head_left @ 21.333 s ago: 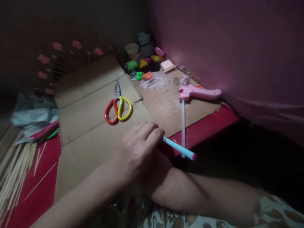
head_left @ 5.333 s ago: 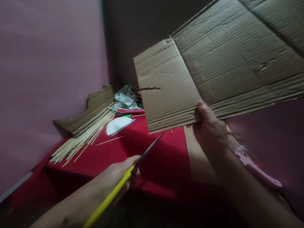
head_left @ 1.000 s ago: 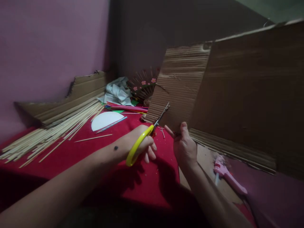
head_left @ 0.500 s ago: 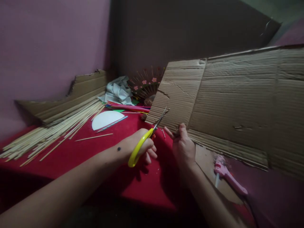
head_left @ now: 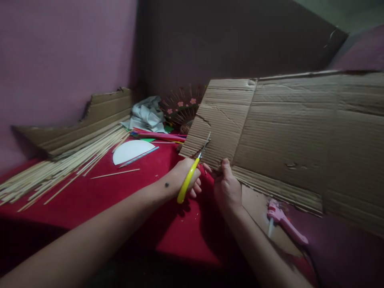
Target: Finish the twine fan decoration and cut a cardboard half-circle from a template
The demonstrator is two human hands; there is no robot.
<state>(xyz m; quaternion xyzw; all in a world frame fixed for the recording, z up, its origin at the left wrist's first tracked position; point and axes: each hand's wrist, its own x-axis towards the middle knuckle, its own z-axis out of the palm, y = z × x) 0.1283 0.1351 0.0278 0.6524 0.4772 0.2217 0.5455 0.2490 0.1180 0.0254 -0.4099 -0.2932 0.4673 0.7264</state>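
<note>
The left hand [head_left: 182, 174], gripping the scissors [head_left: 188, 180], has moved nearer the right hand [head_left: 228, 189], which grasps the cardboard's [head_left: 285, 128] near edge.

No text, label, brand, number or sign can be read anywhere, near the fingers or away from them

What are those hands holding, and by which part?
The left hand holds the scissors by the handles; the right hand grips the cardboard by its lower edge.
</note>
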